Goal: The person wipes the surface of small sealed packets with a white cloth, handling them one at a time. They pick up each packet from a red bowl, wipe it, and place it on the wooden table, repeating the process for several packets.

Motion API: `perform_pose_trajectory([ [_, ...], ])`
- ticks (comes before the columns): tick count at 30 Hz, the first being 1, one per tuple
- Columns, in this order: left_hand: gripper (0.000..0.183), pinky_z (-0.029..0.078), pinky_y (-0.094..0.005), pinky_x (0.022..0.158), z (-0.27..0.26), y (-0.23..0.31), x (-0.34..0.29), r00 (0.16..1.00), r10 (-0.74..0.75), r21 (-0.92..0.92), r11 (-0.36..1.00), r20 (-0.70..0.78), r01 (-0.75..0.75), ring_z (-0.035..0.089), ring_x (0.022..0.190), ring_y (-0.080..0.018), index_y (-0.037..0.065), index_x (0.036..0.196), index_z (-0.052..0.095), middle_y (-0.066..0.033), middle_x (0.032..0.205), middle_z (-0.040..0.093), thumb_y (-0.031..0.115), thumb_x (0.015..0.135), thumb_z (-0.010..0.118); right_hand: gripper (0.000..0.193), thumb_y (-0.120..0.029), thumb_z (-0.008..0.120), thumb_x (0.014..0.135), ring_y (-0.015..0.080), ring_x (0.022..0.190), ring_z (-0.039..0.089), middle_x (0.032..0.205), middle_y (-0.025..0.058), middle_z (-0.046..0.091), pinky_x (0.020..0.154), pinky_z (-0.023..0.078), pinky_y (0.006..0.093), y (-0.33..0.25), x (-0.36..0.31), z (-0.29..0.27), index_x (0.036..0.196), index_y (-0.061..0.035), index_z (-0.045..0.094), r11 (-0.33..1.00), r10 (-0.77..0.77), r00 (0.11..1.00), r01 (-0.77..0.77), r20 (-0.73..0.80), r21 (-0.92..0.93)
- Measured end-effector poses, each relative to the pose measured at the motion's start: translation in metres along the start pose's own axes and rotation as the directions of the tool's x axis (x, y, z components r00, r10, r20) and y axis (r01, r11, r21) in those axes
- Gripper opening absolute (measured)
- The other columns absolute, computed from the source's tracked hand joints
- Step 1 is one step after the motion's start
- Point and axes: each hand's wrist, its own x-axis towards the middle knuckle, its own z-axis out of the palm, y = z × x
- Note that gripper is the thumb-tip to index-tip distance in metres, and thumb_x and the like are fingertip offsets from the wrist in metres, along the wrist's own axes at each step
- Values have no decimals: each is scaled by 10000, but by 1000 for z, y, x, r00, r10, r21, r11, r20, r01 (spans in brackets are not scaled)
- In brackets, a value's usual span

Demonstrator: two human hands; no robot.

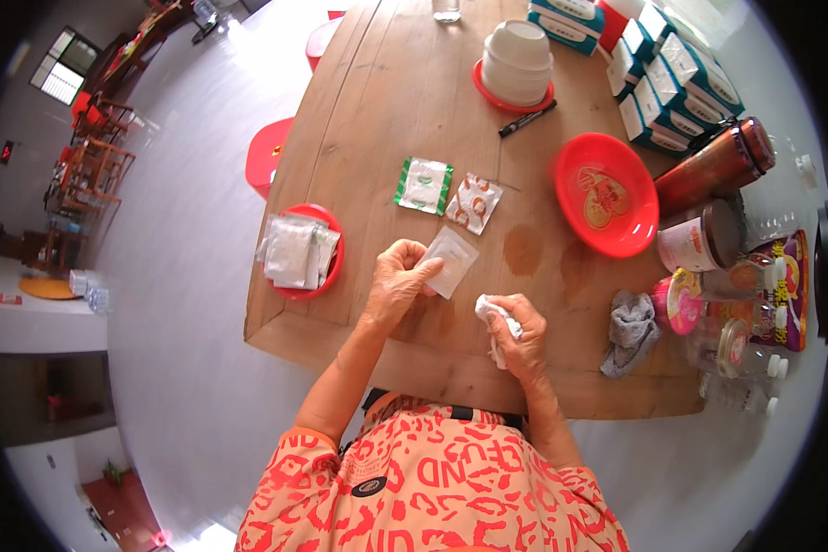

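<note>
My left hand (399, 279) pinches a small clear-and-white square packet (451, 261) by its left corner, holding it over the table near the front edge. A crumpled white tissue (499, 317) is gripped in my right hand (522, 339), a little to the right and apart from the packet. Just beyond the held packet lie two flat sachets: a white one with green striped ends (423, 185) and a white one with brown patterning (475, 202). To the left, a round red dish (335, 269) holds a pile of silvery-white packets (294, 250).
On the wooden table (359, 120) a red plate (609, 195) lies right of centre. Farther back are stacked white bowls (517, 63) and a black marker (527, 120). Along the right stand tissue boxes (676, 97), a copper-coloured flask (718, 164), plastic bottles and a grey cloth (631, 333).
</note>
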Motion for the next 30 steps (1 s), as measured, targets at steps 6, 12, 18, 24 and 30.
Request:
perform_pose_trajectory([
  [6,134,610,-351,729,-16,-18,-59,985,-166,-502,849,40,163,674,907,-204,41,1003,490,-116,1028,635,58,925,597,188,-14,656,861,139,796,616,914,71,647,706,498,268,-11,-3,-3,1048,6,665,934,300,953,-300,34,194],
  [12,242,572,-399,894,-9,-41,-83,986,-128,-593,788,109,168,640,1038,-238,25,1150,433,-142,1170,588,-3,918,497,274,29,689,783,312,910,627,995,148,611,789,514,373,-35,-20,34,1045,-48,669,966,-226,958,244,174,-89],
  [18,393,562,-416,919,-15,-46,-95,974,-103,-622,754,202,209,628,1086,-243,-13,1287,466,-157,1231,591,-15,897,513,309,4,717,734,312,939,596,1003,125,586,752,512,373,-27,-26,56,1029,-77,680,857,-357,912,406,204,-317],
  [24,380,542,-420,957,-16,-21,-106,976,-38,-638,751,214,169,613,1113,-232,-7,1265,511,-125,1215,601,-46,887,497,271,13,700,755,313,883,598,978,144,557,736,504,372,-42,-6,67,1016,-63,683,944,-263,965,256,-3,-207],
  [30,405,488,-418,1008,-29,-23,-108,973,-9,-659,734,230,163,583,1166,-249,-5,1332,458,-138,1271,575,82,937,469,324,2,702,720,329,874,596,946,150,585,720,511,397,-60,-19,76,1036,-65,677,854,-385,920,387,79,-348],
])
